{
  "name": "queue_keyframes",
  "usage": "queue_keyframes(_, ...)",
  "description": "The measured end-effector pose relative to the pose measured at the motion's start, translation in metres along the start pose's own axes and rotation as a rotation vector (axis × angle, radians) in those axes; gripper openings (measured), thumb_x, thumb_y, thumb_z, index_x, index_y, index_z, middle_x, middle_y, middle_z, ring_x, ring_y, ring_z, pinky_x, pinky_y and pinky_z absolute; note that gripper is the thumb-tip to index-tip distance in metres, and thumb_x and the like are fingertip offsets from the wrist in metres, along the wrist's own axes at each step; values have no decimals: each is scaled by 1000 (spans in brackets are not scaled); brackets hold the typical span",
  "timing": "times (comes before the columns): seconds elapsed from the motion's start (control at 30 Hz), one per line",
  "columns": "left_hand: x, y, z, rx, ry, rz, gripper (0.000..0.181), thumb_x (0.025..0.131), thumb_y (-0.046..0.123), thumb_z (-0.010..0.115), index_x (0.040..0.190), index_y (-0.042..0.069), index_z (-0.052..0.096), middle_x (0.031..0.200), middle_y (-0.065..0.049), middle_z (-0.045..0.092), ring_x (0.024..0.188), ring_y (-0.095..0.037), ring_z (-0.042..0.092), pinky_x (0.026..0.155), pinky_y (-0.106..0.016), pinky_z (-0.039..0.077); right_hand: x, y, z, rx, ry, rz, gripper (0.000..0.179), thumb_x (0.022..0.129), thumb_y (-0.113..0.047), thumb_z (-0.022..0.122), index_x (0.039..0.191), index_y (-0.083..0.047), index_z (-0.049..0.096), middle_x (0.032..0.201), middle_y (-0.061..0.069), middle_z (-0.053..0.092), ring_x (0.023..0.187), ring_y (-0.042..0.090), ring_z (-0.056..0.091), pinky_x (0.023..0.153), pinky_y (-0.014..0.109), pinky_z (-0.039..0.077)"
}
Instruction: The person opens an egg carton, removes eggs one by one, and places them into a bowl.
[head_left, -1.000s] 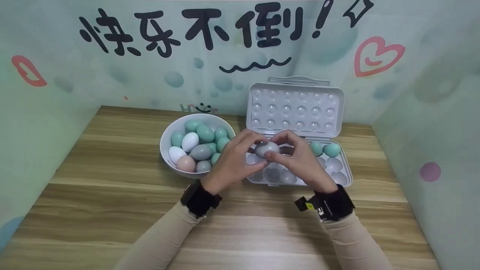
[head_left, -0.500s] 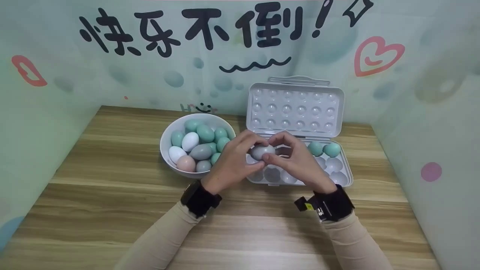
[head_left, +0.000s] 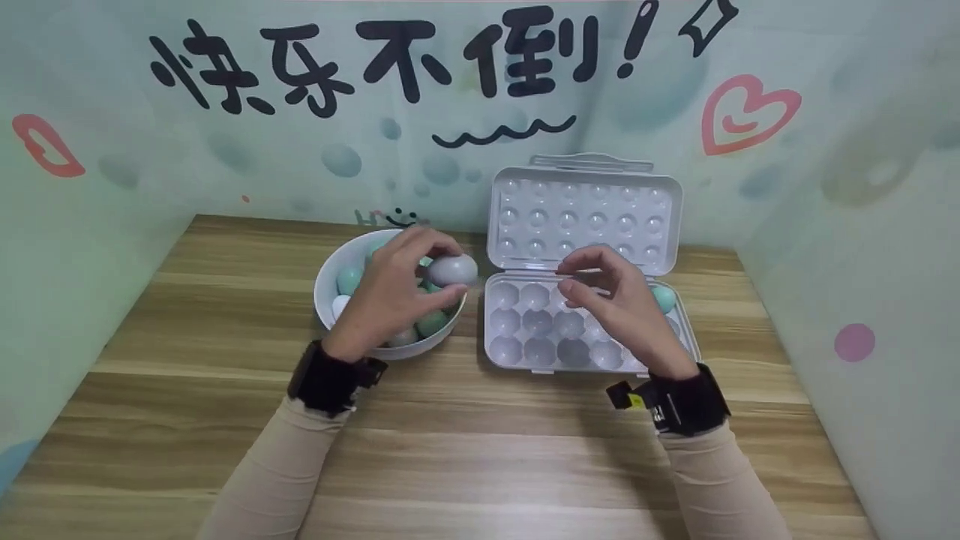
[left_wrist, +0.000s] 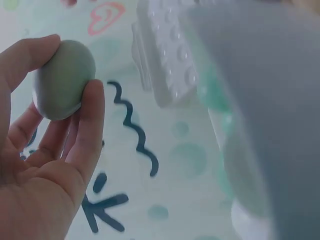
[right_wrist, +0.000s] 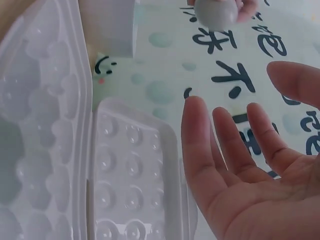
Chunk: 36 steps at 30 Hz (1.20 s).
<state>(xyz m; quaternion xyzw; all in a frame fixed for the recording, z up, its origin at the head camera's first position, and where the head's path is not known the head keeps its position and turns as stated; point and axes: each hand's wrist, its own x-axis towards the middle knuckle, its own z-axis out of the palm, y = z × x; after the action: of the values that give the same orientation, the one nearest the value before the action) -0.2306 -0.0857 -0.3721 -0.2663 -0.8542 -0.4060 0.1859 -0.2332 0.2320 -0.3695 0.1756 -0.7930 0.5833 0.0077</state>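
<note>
My left hand [head_left: 390, 289] pinches a grey egg [head_left: 452, 271] between thumb and fingers, above the right side of the white bowl [head_left: 324, 300]. In the left wrist view the same egg [left_wrist: 65, 80] sits upright between the fingertips and thumb. Green, white and grey eggs lie in the bowl, partly covered by the hand. Over the open egg carton [head_left: 517, 367] my right hand [head_left: 626, 311] holds nothing, its fingers loosely bent and apart from the thumb. One green egg [head_left: 664, 299] shows in the carton's back right corner; the hand hides cups beside it.
The carton's raised lid [head_left: 585, 217] leans back near the printed backdrop [head_left: 442, 75]. Several bare cups show on the carton's left. A wooden table [head_left: 465, 465] runs under everything, with upright side panels left and right.
Both hands were together on the grey egg over the carton. The left hand has carried it left to the bowl, and the right hand has let go and moved slightly right.
</note>
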Motion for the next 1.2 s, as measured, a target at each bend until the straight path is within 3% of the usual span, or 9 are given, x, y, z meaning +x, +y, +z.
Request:
queue_keyframes(0.13,-8,-14,-22,56,-29,-55,38,87,18,89,118,9,70,122,-5,68,112,-20,62,94,-37,55,1,0,-13,-46,73,1,32,98,-9,74,127,-1,64,126,9,66,116,27,69,93,31,61)
queue_keyframes(0.33,-24,-35,-49,79,-81,-109,38,85,11,89,116,6,68,120,-8,68,111,-23,62,96,-43,54,1,0,-28,-135,137,-12,36,98,-12,75,130,0,63,129,6,65,118,22,67,98,27,57)
queue_keyframes(0.6,-41,-55,-73,112,-194,-192,36,85,7,87,115,6,68,115,-10,67,107,-26,63,94,-45,53,1,4,-36,-239,184,-30,38,97,-13,76,133,-4,64,132,5,66,120,20,65,97,28,56)
queue_keyframes(0.8,-45,-63,-81,137,-273,-278,35,86,6,85,115,5,67,118,-13,67,111,-31,62,98,-51,52,1,7,-38,-266,179,-37,38,97,-12,76,133,-4,64,133,6,66,120,21,65,98,33,57)
queue_keyframes(0.97,-46,-68,-81,153,-312,-323,34,88,7,83,118,4,67,120,-15,68,112,-33,60,100,-52,51,2,11,-40,-287,187,-37,40,97,-11,75,135,-3,63,135,8,65,122,25,65,96,26,57)
queue_keyframes(1.2,-48,-72,-78,156,-324,-337,34,90,8,82,119,4,67,120,-14,69,111,-32,60,100,-51,52,2,11,-41,-294,184,-43,39,97,-12,76,133,-4,64,134,8,66,122,24,66,94,23,56)
